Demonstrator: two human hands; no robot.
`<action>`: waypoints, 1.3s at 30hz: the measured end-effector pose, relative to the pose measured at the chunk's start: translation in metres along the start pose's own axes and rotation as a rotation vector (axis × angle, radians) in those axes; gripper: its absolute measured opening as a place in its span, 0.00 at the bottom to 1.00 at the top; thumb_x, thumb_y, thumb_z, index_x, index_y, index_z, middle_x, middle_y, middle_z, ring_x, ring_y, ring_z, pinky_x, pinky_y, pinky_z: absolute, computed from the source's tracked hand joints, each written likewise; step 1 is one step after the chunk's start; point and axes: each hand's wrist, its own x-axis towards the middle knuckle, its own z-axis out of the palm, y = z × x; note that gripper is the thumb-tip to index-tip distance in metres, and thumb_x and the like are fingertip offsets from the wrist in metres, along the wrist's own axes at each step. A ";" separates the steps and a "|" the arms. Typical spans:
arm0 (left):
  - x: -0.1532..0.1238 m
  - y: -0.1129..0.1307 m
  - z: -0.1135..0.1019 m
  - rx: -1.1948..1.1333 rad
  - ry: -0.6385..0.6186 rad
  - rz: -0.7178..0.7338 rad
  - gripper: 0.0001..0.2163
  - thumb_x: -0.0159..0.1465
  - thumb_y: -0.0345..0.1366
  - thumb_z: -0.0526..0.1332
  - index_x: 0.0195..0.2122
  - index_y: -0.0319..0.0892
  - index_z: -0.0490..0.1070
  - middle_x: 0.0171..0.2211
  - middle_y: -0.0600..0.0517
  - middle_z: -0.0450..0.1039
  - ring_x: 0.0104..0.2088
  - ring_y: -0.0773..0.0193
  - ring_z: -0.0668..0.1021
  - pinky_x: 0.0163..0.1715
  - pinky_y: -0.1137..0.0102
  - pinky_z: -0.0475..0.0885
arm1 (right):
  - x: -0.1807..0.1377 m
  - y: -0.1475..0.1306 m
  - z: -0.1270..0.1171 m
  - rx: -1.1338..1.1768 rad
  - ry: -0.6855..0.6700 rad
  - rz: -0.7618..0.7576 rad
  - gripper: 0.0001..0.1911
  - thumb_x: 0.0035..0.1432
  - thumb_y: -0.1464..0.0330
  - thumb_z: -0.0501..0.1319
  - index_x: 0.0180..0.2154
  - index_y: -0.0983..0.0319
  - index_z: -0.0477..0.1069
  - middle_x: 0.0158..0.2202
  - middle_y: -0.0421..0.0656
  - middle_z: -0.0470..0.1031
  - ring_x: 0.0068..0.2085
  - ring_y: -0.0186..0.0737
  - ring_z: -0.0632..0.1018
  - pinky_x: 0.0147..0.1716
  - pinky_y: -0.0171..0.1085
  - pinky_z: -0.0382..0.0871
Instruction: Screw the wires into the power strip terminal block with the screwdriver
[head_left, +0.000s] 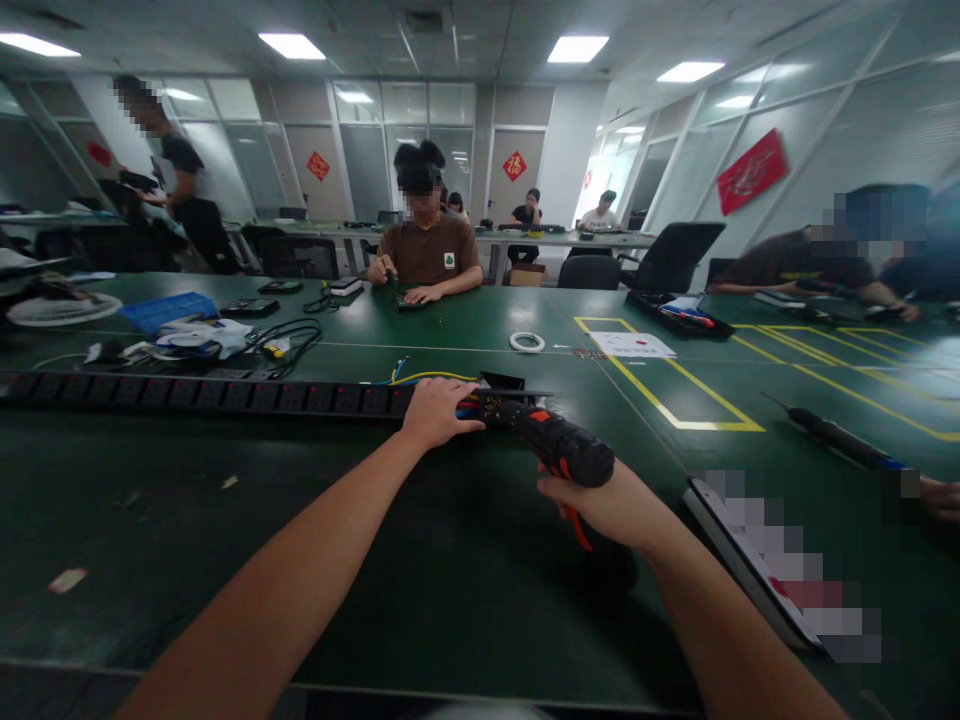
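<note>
A long black power strip with a row of sockets lies across the green table. My left hand grips it near its right end, fingers over the far side and thumb on the near side. Beside that hand the end is open, showing coloured wires. My right hand is wrapped round the handle of a black and orange cordless drill. The drill's front points away from me at the strip's open end; whether its tip touches anything there is hidden. A yellow wire runs behind the strip.
Behind the strip lie black cables, a blue tray and a white tape roll. At the right are a notebook-like object, a soldering-iron-like tool and another person's hand. A co-worker sits opposite.
</note>
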 end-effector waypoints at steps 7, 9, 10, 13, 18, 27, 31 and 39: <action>0.001 -0.002 0.002 -0.013 0.002 0.005 0.35 0.66 0.64 0.70 0.67 0.49 0.75 0.63 0.45 0.80 0.60 0.43 0.78 0.59 0.52 0.66 | 0.002 0.001 -0.001 -0.029 -0.009 0.002 0.06 0.57 0.65 0.67 0.37 0.59 0.75 0.27 0.40 0.79 0.30 0.44 0.81 0.31 0.39 0.73; 0.001 -0.002 0.003 -0.013 0.004 0.006 0.35 0.66 0.64 0.70 0.67 0.48 0.75 0.63 0.44 0.80 0.60 0.43 0.78 0.59 0.52 0.66 | 0.003 0.002 -0.001 -0.032 -0.012 0.000 0.06 0.57 0.65 0.67 0.37 0.59 0.75 0.27 0.41 0.79 0.30 0.44 0.82 0.31 0.39 0.73; 0.001 -0.002 0.003 -0.014 0.005 0.007 0.35 0.65 0.63 0.70 0.67 0.48 0.75 0.63 0.44 0.80 0.60 0.43 0.78 0.59 0.52 0.66 | 0.003 0.003 -0.001 -0.032 -0.012 -0.002 0.06 0.56 0.65 0.67 0.36 0.59 0.75 0.27 0.41 0.79 0.30 0.44 0.82 0.31 0.40 0.73; 0.001 -0.002 0.003 -0.016 0.002 0.008 0.35 0.65 0.63 0.71 0.67 0.48 0.75 0.63 0.44 0.80 0.60 0.43 0.78 0.59 0.52 0.66 | 0.003 0.005 -0.001 -0.019 -0.014 -0.009 0.07 0.56 0.65 0.67 0.37 0.59 0.75 0.26 0.40 0.79 0.30 0.44 0.82 0.31 0.40 0.73; 0.001 -0.001 0.002 -0.005 0.004 0.006 0.35 0.65 0.63 0.71 0.67 0.47 0.76 0.63 0.45 0.80 0.60 0.43 0.78 0.59 0.52 0.67 | 0.001 0.005 -0.001 0.018 -0.001 -0.002 0.12 0.55 0.64 0.68 0.41 0.59 0.76 0.25 0.39 0.78 0.29 0.44 0.81 0.30 0.39 0.73; 0.001 -0.002 0.003 -0.013 0.010 0.010 0.36 0.65 0.63 0.71 0.67 0.47 0.76 0.62 0.44 0.80 0.60 0.43 0.79 0.59 0.52 0.67 | 0.002 0.005 0.000 0.012 0.007 -0.021 0.09 0.55 0.64 0.67 0.39 0.59 0.75 0.24 0.38 0.78 0.28 0.43 0.81 0.29 0.38 0.72; 0.001 -0.002 0.003 -0.011 0.006 0.007 0.35 0.65 0.63 0.70 0.67 0.48 0.76 0.62 0.44 0.80 0.60 0.43 0.78 0.59 0.52 0.67 | 0.002 0.003 0.000 -0.013 -0.003 -0.012 0.07 0.55 0.65 0.67 0.37 0.59 0.75 0.25 0.39 0.78 0.29 0.43 0.81 0.30 0.38 0.72; 0.000 0.000 -0.001 -0.013 -0.007 0.000 0.35 0.65 0.63 0.70 0.67 0.48 0.75 0.63 0.44 0.80 0.60 0.43 0.78 0.60 0.52 0.66 | 0.002 0.004 -0.001 -0.011 -0.007 -0.010 0.07 0.55 0.65 0.67 0.37 0.59 0.75 0.26 0.39 0.79 0.29 0.43 0.81 0.30 0.38 0.73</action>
